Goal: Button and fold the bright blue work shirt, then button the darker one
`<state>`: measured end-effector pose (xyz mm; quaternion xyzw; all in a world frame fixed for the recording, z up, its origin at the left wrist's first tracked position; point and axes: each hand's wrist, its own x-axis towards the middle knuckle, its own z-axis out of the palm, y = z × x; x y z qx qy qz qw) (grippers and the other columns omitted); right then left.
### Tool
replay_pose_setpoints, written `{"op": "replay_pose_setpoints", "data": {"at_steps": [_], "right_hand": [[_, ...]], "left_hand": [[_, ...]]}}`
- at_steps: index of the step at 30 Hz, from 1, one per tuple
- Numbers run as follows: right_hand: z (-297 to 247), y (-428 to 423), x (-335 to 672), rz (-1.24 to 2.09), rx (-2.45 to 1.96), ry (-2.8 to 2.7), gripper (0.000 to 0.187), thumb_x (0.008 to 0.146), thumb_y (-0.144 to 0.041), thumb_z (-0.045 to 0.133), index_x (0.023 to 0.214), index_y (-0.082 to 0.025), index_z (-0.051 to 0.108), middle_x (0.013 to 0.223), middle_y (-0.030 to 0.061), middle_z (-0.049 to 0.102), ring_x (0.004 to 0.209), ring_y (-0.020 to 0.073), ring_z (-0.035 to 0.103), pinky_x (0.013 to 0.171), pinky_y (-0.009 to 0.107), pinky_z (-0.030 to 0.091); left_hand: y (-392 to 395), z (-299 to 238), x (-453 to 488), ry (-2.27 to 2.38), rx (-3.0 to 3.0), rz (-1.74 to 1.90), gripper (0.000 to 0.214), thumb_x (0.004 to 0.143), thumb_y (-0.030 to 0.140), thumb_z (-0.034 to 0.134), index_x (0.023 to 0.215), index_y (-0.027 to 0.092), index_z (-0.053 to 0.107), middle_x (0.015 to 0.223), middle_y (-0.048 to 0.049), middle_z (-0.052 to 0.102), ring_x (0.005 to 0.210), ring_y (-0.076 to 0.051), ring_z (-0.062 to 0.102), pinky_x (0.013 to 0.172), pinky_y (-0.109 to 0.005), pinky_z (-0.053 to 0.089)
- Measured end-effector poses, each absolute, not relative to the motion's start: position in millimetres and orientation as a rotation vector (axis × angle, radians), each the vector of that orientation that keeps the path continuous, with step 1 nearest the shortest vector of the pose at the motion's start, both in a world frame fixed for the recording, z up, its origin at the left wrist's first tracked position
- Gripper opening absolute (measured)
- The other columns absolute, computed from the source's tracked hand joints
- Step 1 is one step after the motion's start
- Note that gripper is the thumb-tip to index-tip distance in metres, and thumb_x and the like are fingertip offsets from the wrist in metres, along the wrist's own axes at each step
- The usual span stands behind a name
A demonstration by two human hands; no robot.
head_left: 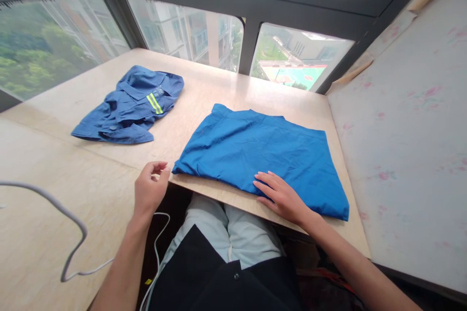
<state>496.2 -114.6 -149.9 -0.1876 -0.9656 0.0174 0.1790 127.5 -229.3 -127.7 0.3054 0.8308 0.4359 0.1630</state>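
A blue garment [255,150], folded into a broad flat shape, lies at the front edge of the table with some creases across it. My right hand [280,197] rests on its near edge, palm down with the fingers spread. Just off the garment's left corner is my left hand [150,187], its fingers loosely curled, a gap showing inside and nothing visible in it. Farther back on the left lies a darker blue work jacket [131,107], crumpled, with a yellow-green and silver reflective strip.
The pale wooden table [204,85] runs back to grey-framed windows [251,9]. A flowered white wall [408,146] borders the right side. On the left, a grey-white cable [78,226] loops over the tabletop and hangs near my lap.
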Motion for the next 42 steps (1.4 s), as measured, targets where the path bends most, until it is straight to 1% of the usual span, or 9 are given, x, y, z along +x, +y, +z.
{"op": "replay_pose_setpoints", "data": {"at_steps": [3, 4, 9, 11, 19, 28, 35, 39, 42], "right_hand": [[-148.4, -118.6, 500.7, 0.05, -0.534, -2.668, 0.033, 0.093, -0.028, 0.06, 0.123, -0.016, 0.063, 0.128, 0.013, 0.063, 0.121, 0.0241, 0.06, 0.105, 0.045, 0.053], [-148.2, -119.9, 501.2, 0.054, -0.532, -2.644, 0.031, 0.093, -0.027, 0.061, 0.122, -0.016, 0.064, 0.125, 0.0129, 0.064, 0.119, 0.0236, 0.06, 0.104, 0.044, 0.054], [-150.3, -121.0, 503.0, 0.061, -0.485, -2.597, 0.026, 0.09, -0.022, 0.064, 0.116, -0.015, 0.065, 0.12, 0.0112, 0.068, 0.115, 0.0225, 0.063, 0.101, 0.042, 0.055], [-149.8, -119.9, 505.2, 0.074, -0.458, -2.587, 0.027, 0.09, -0.019, 0.065, 0.116, -0.016, 0.065, 0.117, 0.0094, 0.07, 0.114, 0.0214, 0.065, 0.099, 0.04, 0.056], [-141.7, -116.4, 517.5, 0.127, -0.499, -2.54, 0.027, 0.089, -0.016, 0.066, 0.116, -0.017, 0.067, 0.11, 0.0097, 0.073, 0.102, 0.0188, 0.071, 0.085, 0.031, 0.059], [-150.8, -112.9, 526.3, 0.251, -0.524, -2.493, 0.027, 0.088, -0.015, 0.066, 0.115, -0.018, 0.067, 0.108, 0.0086, 0.074, 0.099, 0.0174, 0.072, 0.082, 0.03, 0.058], [-154.1, -118.8, 524.5, 0.381, -0.685, -2.406, 0.023, 0.089, -0.022, 0.067, 0.112, -0.021, 0.069, 0.109, 0.0072, 0.074, 0.101, 0.0178, 0.071, 0.085, 0.032, 0.058], [-155.2, -120.9, 524.2, 0.416, -0.709, -2.392, 0.024, 0.09, -0.023, 0.067, 0.113, -0.023, 0.069, 0.11, 0.0073, 0.074, 0.102, 0.0183, 0.071, 0.085, 0.033, 0.058], [-156.9, -120.6, 524.1, 0.415, -0.705, -2.377, 0.024, 0.088, -0.023, 0.068, 0.112, -0.021, 0.068, 0.109, 0.0069, 0.074, 0.102, 0.0174, 0.071, 0.086, 0.032, 0.058]], "left_hand": [[-233.5, -136.4, 135.4, 2.265, 0.96, 1.224, 0.055, 0.066, 0.053, 0.073, 0.109, 0.02, 0.066, 0.099, -0.004, 0.069, 0.079, -0.015, 0.062, 0.064, -0.024, 0.047], [-233.8, -141.2, 137.3, 2.249, 1.006, 1.205, 0.057, 0.064, 0.053, 0.075, 0.11, 0.02, 0.066, 0.1, -0.0044, 0.069, 0.08, -0.015, 0.063, 0.064, -0.024, 0.048], [-227.2, -157.5, 136.1, 2.34, 1.207, 1.254, 0.024, 0.078, 0.038, 0.062, 0.089, 0.019, 0.072, 0.094, -0.0045, 0.068, 0.081, -0.015, 0.062, 0.069, -0.025, 0.05], [-223.1, -156.2, 131.8, 2.362, 1.27, 1.311, 0.02, 0.08, 0.031, 0.058, 0.084, 0.019, 0.073, 0.091, -0.0049, 0.067, 0.08, -0.014, 0.062, 0.068, -0.025, 0.05], [-219.1, -149.6, 118.4, 2.385, 1.552, 1.322, 0.023, 0.084, 0.021, 0.051, 0.083, 0.019, 0.073, 0.084, -0.0044, 0.072, 0.084, -0.016, 0.065, 0.083, -0.029, 0.052], [-222.7, -157.0, 123.2, 2.481, 1.307, 1.14, 0.022, 0.083, 0.026, 0.051, 0.085, 0.02, 0.072, 0.088, -0.0063, 0.072, 0.091, -0.021, 0.065, 0.09, -0.035, 0.052], [-238.8, -144.8, 138.2, 2.492, 1.049, 0.98, 0.03, 0.08, 0.035, 0.052, 0.103, 0.022, 0.066, 0.102, -0.0077, 0.07, 0.094, -0.024, 0.063, 0.093, -0.039, 0.05], [-246.1, -150.4, 140.2, 2.427, 1.189, 0.968, 0.035, 0.071, 0.024, 0.051, 0.102, 0.023, 0.066, 0.103, -0.0078, 0.069, 0.1, -0.025, 0.061, 0.095, -0.039, 0.05], [-243.1, -154.5, 142.7, 2.452, 1.289, 0.967, 0.03, 0.073, 0.032, 0.057, 0.1, 0.022, 0.065, 0.103, -0.0087, 0.068, 0.102, -0.026, 0.06, 0.095, -0.04, 0.049]]}}
